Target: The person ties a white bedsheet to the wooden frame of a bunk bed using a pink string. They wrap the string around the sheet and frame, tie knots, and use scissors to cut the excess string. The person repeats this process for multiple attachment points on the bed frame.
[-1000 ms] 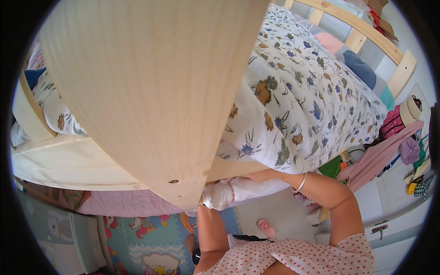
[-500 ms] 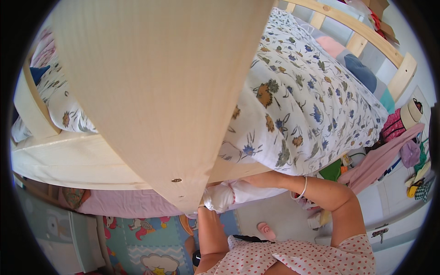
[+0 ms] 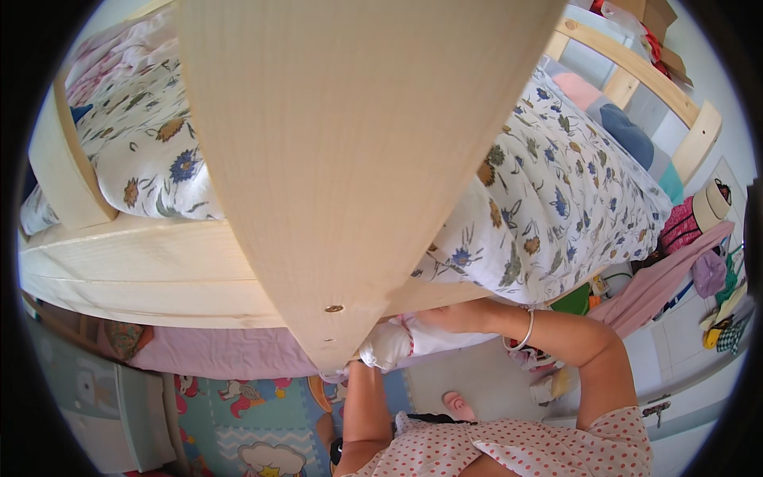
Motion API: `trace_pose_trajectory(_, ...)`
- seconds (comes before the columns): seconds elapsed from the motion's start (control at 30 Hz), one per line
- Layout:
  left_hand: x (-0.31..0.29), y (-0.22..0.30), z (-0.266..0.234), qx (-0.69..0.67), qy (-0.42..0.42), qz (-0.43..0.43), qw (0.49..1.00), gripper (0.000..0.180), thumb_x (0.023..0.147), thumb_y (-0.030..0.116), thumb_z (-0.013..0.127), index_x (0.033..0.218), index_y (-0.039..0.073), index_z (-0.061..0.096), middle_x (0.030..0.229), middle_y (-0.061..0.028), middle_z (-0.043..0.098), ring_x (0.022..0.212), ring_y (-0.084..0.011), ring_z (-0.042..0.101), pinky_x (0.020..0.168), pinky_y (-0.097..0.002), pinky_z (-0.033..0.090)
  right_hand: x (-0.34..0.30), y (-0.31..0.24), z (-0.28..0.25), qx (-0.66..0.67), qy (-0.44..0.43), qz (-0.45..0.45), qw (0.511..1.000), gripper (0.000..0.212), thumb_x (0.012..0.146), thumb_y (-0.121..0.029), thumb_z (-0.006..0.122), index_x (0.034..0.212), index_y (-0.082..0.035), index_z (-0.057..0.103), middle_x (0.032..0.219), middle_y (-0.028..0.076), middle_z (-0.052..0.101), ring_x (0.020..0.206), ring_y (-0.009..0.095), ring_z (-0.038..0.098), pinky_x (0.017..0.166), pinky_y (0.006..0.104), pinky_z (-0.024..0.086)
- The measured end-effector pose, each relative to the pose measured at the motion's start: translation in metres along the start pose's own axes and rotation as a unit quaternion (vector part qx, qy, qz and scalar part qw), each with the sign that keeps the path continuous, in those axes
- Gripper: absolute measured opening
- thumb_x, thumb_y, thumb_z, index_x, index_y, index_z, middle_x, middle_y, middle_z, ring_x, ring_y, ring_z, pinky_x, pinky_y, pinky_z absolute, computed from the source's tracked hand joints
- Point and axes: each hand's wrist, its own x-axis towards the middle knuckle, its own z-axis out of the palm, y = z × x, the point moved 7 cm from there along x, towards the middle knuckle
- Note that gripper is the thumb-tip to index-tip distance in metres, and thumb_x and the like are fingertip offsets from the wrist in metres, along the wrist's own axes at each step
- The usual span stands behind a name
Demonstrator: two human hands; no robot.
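A white cloth with a red stitched edge hangs below the upper bed's rail, just right of a broad pale wooden post. My right hand, a white bangle on its wrist, is closed on the upper part of this cloth, its fingertips hard to make out. From below, my left forearm reaches up to the cloth's lower left end. The post and the cloth cover my left hand, so its fingers do not show.
Above lies a flower-printed quilt on the upper bunk, edged by a wooden rail. Below are a pink-sheeted lower bed and a patterned play mat. A pink slipper lies on the floor. Clothes and bags hang at right.
The view has shifted, so the post appears farther right and covers more of the quilt. Both arms stay nearly in place, and my right hand is still at the white cloth.
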Motion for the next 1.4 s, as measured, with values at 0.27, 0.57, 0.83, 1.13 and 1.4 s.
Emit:
trace_pose_trajectory(0.27,-0.009,-0.022,0.005,0.026,0.04,0.07,0.996,0.014,0.088,0.01,0.052,0.098,0.002,0.057,0.094,-0.0062,0.059,0.083,-0.0162,0.057,0.072,-0.0263,0.046,-0.001,0.01,0.002,0.002,-0.059,0.035,0.998,0.015,0.089,-0.016,0.046,0.085,-0.004,0.054,0.065,0.006,0.051,0.059,0.018,0.047,0.055,0.0311,0.04)
trace_pose_trajectory(0.57,0.002,-0.04,-0.022,-0.207,0.072,0.017,0.976,0.028,0.089,0.021,0.048,0.108,0.002,0.051,0.103,-0.011,0.054,0.094,-0.0248,0.051,0.082,-0.0388,0.042,0.003,0.007,0.005,-0.082,-0.13,0.025,0.988,0.015,0.088,-0.012,0.046,0.096,-0.001,0.053,0.08,0.008,0.053,0.073,0.019,0.048,0.067,0.0313,0.04)
trace_pose_trajectory(0.83,-0.008,0.043,0.052,0.129,0.054,0.09,0.986,0.007,0.069,-0.006,0.063,0.075,-0.001,0.063,0.068,-0.0032,0.057,0.061,-0.0114,0.052,0.055,-0.0272,0.041,0.005,0.02,0.009,-0.143,-0.129,0.092,0.977,0.023,0.089,-0.009,0.044,0.105,0.003,0.055,0.099,0.013,0.06,0.093,0.021,0.056,0.085,0.0308,0.043)
trace_pose_trajectory(1.13,-0.012,0.031,0.013,0.492,-0.022,0.277,0.825,0.009,0.074,-0.003,0.061,0.08,0.003,0.063,0.081,-0.0049,0.061,0.075,-0.0174,0.054,0.068,-0.0305,0.043,0.001,-0.039,-0.012,-0.07,0.026,0.024,0.997,0.022,0.089,-0.018,0.052,0.097,-0.001,0.062,0.086,0.007,0.065,0.079,0.013,0.06,0.072,0.0247,0.047)
trace_pose_trajectory(1.4,-0.008,0.026,0.051,-0.019,-0.101,0.048,0.994,0.005,0.079,0.007,0.06,0.08,0.004,0.057,0.077,-0.0046,0.055,0.073,-0.0165,0.05,0.068,-0.0306,0.041,-0.035,-0.037,-0.016,0.185,0.025,0.161,0.969,0.011,0.084,-0.013,0.059,0.082,-0.002,0.062,0.068,-0.006,0.052,0.061,0.001,0.042,0.051,0.0211,0.033)
